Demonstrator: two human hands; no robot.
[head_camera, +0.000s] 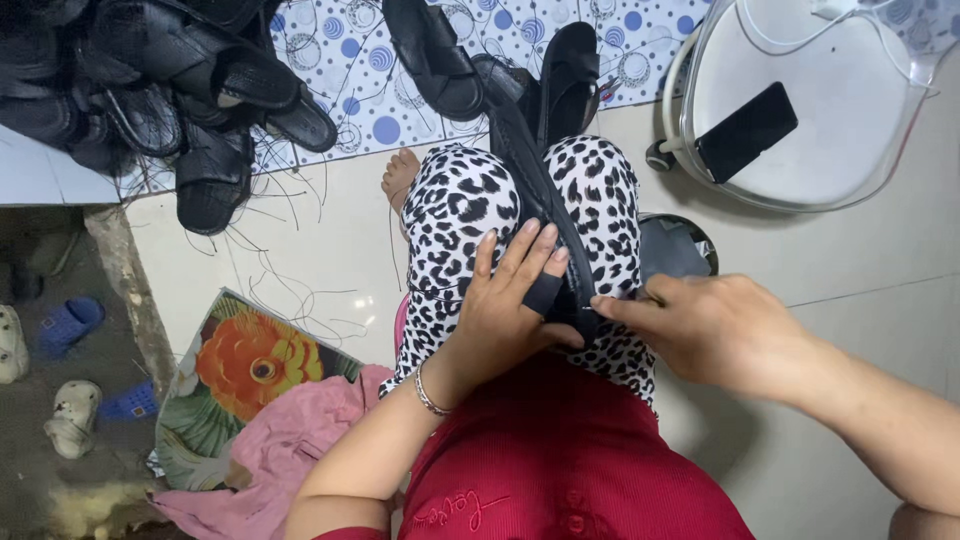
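Observation:
A black sandal (545, 170) lies lengthwise between my knees, resting on my black-and-white spotted trousers (455, 215). My left hand (510, 300) presses flat on the sandal's near end, fingers spread over a black strap (545, 293). From the right, my right hand (705, 325) comes in with fingertips pinched at the sandal's edge beside the strap. It seems to hold a thin tool, which is mostly hidden. My red top fills the bottom of the view.
A heap of black sandals (160, 90) lies on a blue-dotted mat (360, 70) at the top left, two more (435, 55) just beyond my knees. Loose black threads (290, 280) trail on the tiled floor. A clear plastic chair (800, 110) carries a black phone (745, 130). Pink cloth (280, 450) lies at left.

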